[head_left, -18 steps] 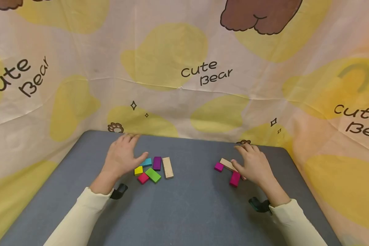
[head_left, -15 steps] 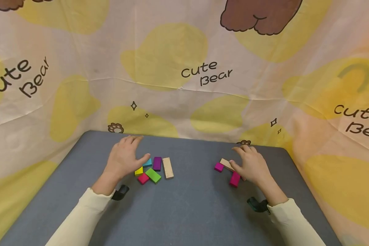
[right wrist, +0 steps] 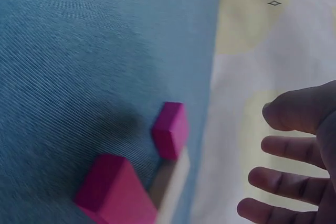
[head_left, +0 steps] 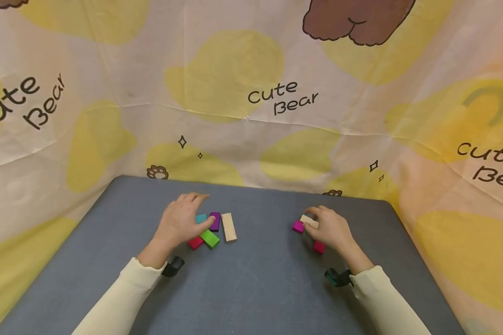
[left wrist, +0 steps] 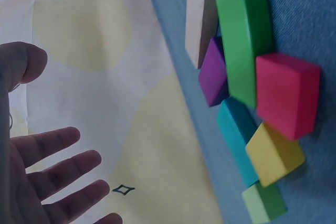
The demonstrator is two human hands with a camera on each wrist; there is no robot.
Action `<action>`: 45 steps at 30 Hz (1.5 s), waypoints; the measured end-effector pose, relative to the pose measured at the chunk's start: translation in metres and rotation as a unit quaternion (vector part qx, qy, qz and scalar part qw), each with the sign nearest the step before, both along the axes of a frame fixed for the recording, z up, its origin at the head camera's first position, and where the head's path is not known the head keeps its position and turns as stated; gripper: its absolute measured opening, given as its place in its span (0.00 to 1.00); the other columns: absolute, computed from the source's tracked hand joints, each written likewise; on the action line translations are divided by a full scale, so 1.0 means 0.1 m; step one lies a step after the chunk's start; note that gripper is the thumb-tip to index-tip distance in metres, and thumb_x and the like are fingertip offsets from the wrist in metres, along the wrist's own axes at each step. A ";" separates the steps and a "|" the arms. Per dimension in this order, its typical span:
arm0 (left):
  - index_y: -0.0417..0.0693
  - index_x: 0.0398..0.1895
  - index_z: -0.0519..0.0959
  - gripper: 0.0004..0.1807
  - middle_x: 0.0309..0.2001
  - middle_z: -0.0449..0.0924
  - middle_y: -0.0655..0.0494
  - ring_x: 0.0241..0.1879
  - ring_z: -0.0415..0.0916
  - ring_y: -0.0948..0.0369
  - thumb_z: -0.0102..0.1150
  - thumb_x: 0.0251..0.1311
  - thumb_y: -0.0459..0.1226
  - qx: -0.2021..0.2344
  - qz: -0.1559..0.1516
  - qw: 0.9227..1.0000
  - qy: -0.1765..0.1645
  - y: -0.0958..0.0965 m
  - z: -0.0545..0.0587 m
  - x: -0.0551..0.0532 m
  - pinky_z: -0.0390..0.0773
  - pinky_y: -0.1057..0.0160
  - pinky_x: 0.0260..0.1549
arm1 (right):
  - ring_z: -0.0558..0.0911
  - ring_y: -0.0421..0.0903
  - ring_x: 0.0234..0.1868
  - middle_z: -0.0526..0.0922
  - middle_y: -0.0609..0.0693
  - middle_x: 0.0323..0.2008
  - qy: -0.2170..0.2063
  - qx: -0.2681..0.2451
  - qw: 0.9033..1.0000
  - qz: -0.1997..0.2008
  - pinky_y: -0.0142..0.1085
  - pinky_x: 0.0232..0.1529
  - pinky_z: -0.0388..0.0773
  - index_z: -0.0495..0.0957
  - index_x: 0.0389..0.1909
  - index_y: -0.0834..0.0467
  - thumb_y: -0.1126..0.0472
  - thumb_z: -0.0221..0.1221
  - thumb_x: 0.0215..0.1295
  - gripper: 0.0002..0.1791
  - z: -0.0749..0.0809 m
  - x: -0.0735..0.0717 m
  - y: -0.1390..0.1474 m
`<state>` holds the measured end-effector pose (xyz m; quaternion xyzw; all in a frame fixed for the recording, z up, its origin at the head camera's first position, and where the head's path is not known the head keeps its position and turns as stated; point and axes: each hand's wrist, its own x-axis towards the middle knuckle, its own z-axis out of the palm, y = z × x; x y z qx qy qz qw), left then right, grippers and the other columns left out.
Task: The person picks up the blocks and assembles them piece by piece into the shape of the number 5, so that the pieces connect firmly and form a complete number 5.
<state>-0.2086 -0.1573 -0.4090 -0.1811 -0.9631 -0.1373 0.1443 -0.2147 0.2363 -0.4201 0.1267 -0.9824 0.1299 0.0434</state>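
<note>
My left hand hovers over the left group of blocks, fingers spread and holding nothing. Around it lie a purple block, a plain wooden block, a green block, a red block and a blue block. The left wrist view adds a yellow block and a light green block, hidden in the head view. Above the right group is my right hand, thumb and fingers apart. Beneath it are a small magenta block, a wooden block, partly covered, and a larger magenta block.
The blocks lie on a grey-blue table. A printed cloth hangs along its back and sides. Bare table surface separates the two groups. Each wrist wears a dark camera, such as the left wrist camera.
Both hands have moved inward and slightly toward the person. The left now covers the yellow block in the head view; the right thumb and fingers have drawn closer together. The blocks stay put.
</note>
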 end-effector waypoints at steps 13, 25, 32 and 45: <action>0.48 0.56 0.78 0.31 0.52 0.81 0.48 0.50 0.76 0.48 0.60 0.52 0.55 -0.012 -0.027 1.000 -0.007 0.11 -0.25 -0.03 0.77 0.45 0.44 | 0.76 0.42 0.28 0.79 0.47 0.30 -0.009 0.010 1.000 -0.002 0.38 0.24 0.71 0.82 0.45 0.50 0.51 0.64 0.53 0.17 -0.38 -0.18 -0.07; 0.52 0.56 0.79 0.26 0.52 0.81 0.53 0.54 0.74 0.49 0.65 0.52 0.46 -0.011 -0.120 0.992 -0.043 0.18 -0.40 -0.17 0.74 0.43 0.49 | 0.77 0.45 0.30 0.82 0.50 0.34 -0.012 0.025 1.000 -0.008 0.40 0.26 0.74 0.84 0.44 0.53 0.50 0.65 0.53 0.18 -0.50 -0.27 -0.11; 0.54 0.53 0.80 0.23 0.48 0.81 0.56 0.50 0.74 0.52 0.65 0.51 0.42 -0.013 -0.155 0.986 -0.050 0.23 -0.42 -0.27 0.72 0.44 0.48 | 0.77 0.45 0.30 0.81 0.50 0.33 -0.005 0.024 1.000 -0.002 0.40 0.26 0.73 0.84 0.42 0.53 0.50 0.66 0.52 0.17 -0.51 -0.29 -0.12; 0.60 0.47 0.83 0.19 0.50 0.78 0.58 0.55 0.69 0.52 0.67 0.48 0.38 -0.072 -0.190 0.974 -0.099 0.35 -0.46 -0.47 0.68 0.47 0.49 | 0.77 0.47 0.33 0.78 0.49 0.33 0.030 0.008 0.999 0.017 0.40 0.27 0.74 0.85 0.39 0.54 0.50 0.67 0.51 0.16 -0.44 -0.31 -0.22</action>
